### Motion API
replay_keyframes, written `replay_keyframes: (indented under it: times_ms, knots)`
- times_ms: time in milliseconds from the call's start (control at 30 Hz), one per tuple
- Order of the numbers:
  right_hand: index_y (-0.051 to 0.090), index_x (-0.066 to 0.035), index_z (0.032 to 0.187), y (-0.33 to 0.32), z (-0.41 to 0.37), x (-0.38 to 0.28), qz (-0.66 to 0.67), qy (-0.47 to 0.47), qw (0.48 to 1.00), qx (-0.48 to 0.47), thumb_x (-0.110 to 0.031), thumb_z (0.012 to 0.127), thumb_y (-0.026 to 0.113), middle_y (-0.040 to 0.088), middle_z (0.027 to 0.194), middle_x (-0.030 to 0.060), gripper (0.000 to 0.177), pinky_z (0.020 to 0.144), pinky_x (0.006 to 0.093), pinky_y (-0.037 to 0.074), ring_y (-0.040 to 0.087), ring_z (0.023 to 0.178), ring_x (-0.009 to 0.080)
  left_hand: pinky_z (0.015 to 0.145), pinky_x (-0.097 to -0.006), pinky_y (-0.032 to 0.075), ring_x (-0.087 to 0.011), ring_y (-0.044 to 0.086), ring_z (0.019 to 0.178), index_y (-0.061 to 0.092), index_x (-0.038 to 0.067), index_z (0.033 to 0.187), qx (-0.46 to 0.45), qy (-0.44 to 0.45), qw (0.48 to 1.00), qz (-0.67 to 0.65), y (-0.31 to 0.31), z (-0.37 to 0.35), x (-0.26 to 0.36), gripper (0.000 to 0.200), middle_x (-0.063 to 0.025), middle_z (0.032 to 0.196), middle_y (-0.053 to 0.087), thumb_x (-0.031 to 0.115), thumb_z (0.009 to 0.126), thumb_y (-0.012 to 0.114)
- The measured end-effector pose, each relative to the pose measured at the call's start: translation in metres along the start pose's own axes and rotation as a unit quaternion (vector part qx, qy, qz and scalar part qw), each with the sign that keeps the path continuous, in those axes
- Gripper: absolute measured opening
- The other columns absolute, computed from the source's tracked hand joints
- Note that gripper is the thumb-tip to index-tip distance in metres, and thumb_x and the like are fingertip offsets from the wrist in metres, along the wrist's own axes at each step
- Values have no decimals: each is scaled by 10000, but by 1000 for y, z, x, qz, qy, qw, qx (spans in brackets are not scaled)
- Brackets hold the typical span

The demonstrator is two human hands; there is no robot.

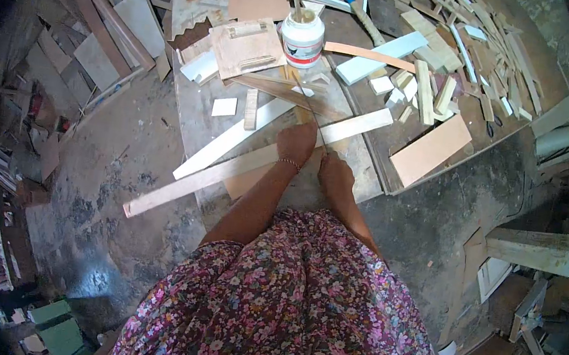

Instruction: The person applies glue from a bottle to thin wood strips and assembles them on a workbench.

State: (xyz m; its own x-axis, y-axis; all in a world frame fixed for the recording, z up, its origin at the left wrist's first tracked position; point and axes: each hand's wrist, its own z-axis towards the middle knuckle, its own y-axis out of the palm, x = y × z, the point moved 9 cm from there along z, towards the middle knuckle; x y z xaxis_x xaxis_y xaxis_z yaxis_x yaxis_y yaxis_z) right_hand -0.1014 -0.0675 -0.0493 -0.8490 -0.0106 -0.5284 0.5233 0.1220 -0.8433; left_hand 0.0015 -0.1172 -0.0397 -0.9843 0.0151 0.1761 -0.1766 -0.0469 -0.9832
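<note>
A long pale wooden strip (214, 178) lies slantwise over the table's near edge, its lower left end sticking out past the table. My left hand (296, 142), wearing a beaded bracelet, is closed around the strip near its middle. Just to the right, my right hand (336, 176) is closed on the near end of a hand saw (313, 111). Its thin blade, seen almost edge-on, points away across the strip beside my left fingers. The saw's handle is mostly hidden in my fist. A white strip (232, 140) lies beneath the long one.
Behind my hands stand a white glue tub (302, 41) with a brush in it and a wooden panel (247, 47). A blue-handled hammer (353, 6), a tan board (431, 150), scissors (492, 125) and many offcuts cover the right side. Boards lean at the left.
</note>
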Motion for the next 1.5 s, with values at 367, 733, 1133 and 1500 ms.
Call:
replay_keyframes:
  times_ms: [367, 733, 1133, 1500]
  knots:
    - [507, -14, 830, -2, 1, 1, 38, 8, 999, 13, -204, 789, 377, 557, 726, 228, 234, 632, 462, 421, 542, 709, 387, 537, -381, 465, -276, 587, 625, 586, 56, 653, 12, 7, 1000, -24, 14, 5, -5, 410, -149, 687, 590, 250, 836, 275]
    - [508, 4, 859, 3, -8, 10, 17, 59, 997, -53, -218, 801, 361, 554, 750, 242, 272, 650, 453, 416, 542, 726, 380, 579, -381, 461, -281, 582, 635, 585, 56, 633, 3, 17, 999, -39, 2, -1, 1, 421, -159, 655, 579, 249, 844, 276]
    - [495, -15, 830, -6, -27, 10, 5, 58, 998, -36, -169, 791, 375, 561, 798, 196, 199, 634, 436, 422, 537, 766, 367, 587, -379, 463, -281, 582, 611, 581, 50, 611, 21, -25, 998, -60, -7, -4, -2, 387, -155, 645, 580, 233, 826, 316]
    - [508, -11, 886, -5, -19, 5, 23, 34, 999, -12, -234, 823, 350, 554, 721, 241, 280, 632, 453, 421, 541, 722, 392, 545, -380, 460, -278, 580, 604, 576, 54, 615, 35, -29, 998, -33, 6, 3, -9, 344, -137, 634, 580, 215, 803, 337]
